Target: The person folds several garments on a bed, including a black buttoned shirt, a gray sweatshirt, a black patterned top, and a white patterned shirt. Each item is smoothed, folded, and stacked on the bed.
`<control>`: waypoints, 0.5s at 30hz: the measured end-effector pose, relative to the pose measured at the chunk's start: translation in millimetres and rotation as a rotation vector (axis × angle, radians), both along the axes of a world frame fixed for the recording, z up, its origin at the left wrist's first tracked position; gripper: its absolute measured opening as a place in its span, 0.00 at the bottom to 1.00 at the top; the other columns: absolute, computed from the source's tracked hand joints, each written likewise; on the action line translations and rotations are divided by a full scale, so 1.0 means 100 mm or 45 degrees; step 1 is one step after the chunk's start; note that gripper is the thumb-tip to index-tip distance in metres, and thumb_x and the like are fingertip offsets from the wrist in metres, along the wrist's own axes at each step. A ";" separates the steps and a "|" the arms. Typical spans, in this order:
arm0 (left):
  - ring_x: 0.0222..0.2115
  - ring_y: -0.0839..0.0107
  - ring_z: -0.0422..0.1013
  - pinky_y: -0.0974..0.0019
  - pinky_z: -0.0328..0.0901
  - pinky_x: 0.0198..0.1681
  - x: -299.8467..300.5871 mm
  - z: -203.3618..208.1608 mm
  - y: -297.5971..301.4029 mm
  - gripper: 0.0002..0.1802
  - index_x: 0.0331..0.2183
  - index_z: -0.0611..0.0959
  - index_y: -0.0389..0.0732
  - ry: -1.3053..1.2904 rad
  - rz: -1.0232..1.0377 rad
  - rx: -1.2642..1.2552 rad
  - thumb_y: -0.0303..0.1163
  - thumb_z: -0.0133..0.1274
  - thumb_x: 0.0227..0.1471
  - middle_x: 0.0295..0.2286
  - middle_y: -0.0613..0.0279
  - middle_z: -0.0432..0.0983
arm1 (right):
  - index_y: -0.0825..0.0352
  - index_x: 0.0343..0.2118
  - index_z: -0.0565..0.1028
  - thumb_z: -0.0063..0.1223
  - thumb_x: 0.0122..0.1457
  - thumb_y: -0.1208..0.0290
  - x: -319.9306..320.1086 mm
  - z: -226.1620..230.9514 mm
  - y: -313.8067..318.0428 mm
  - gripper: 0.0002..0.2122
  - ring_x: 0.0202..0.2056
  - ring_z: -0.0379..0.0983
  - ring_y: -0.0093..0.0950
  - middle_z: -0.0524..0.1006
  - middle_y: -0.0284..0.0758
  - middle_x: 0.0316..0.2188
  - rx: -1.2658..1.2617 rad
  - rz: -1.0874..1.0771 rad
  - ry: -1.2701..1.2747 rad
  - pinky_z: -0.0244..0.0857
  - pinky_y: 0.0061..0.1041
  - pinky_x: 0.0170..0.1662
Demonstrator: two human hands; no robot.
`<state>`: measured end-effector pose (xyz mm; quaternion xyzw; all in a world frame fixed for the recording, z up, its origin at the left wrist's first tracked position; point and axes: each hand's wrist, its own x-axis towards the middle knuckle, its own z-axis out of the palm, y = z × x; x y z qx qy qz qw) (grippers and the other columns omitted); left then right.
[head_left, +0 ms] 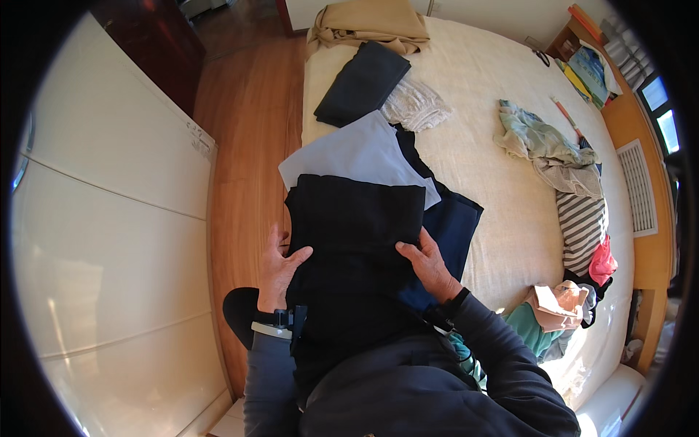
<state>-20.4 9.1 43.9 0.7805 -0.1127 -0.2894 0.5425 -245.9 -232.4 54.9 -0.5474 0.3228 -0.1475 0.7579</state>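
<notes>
Black folded garment [354, 226] lies at the near edge of the bed [502, 197], both hands on it. Left hand [279, 266] rests flat at its left edge, fingers together, thumb angled out onto the cloth; not pinching. Right hand [430, 265] lies flat at its right edge, fingers extended and close together, pressing the fabric. One watch-like band [274, 325] on the left wrist, one dark band on the right. Under the black garment: one pale grey-blue folded piece [357, 153] sticking out toward the far side, one navy piece [451, 226] showing at the right. Further up the bed: one dark charcoal folded item [362, 82], one white textured cloth [415, 105], one tan bundle [368, 25] at the far end. Right side of bed, loose heap: one pale green crumpled garment [535, 135], one striped piece [581, 229], one pink-red item [602, 264], one peach item [557, 302], one teal piece beside it. No box or basket in view; wooden shelf [582, 54] at the far right corner holds books or papers, count unclear. White wardrobe doors [109, 218] on the left, wooden floor [244, 131] between them and the bed.
</notes>
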 end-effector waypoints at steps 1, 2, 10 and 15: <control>0.66 0.52 0.66 0.57 0.62 0.69 0.01 -0.01 -0.03 0.58 0.72 0.59 0.30 -0.084 -0.066 0.095 0.38 0.73 0.51 0.67 0.36 0.63 | 0.73 0.60 0.75 0.63 0.65 0.75 0.03 -0.02 0.05 0.21 0.51 0.76 0.23 0.82 0.33 0.51 -0.016 -0.076 -0.046 0.68 0.26 0.61; 0.66 0.52 0.67 0.58 0.62 0.69 0.01 -0.03 -0.07 0.57 0.73 0.58 0.31 -0.168 -0.133 0.189 0.33 0.73 0.51 0.67 0.36 0.64 | 0.72 0.59 0.75 0.63 0.65 0.74 0.05 -0.03 0.09 0.21 0.51 0.76 0.24 0.82 0.33 0.51 0.011 -0.067 -0.034 0.68 0.26 0.61; 0.47 0.73 0.77 0.74 0.68 0.54 -0.29 0.49 -0.04 0.43 0.68 0.75 0.44 0.060 -0.180 -0.304 0.12 0.60 0.52 0.53 0.60 0.80 | 0.72 0.55 0.79 0.63 0.65 0.76 0.00 0.33 -0.46 0.16 0.47 0.79 0.24 0.84 0.30 0.48 -0.068 0.351 0.011 0.72 0.27 0.57; 0.27 0.78 0.58 0.72 0.58 0.32 -0.82 1.07 -0.17 0.27 0.55 0.87 0.42 -0.280 -0.475 -0.358 0.14 0.63 0.54 0.31 0.69 0.60 | 0.70 0.44 0.82 0.67 0.57 0.74 0.48 1.13 -1.14 0.13 0.38 0.81 0.46 0.83 0.50 0.34 -1.019 0.700 0.119 0.73 0.39 0.44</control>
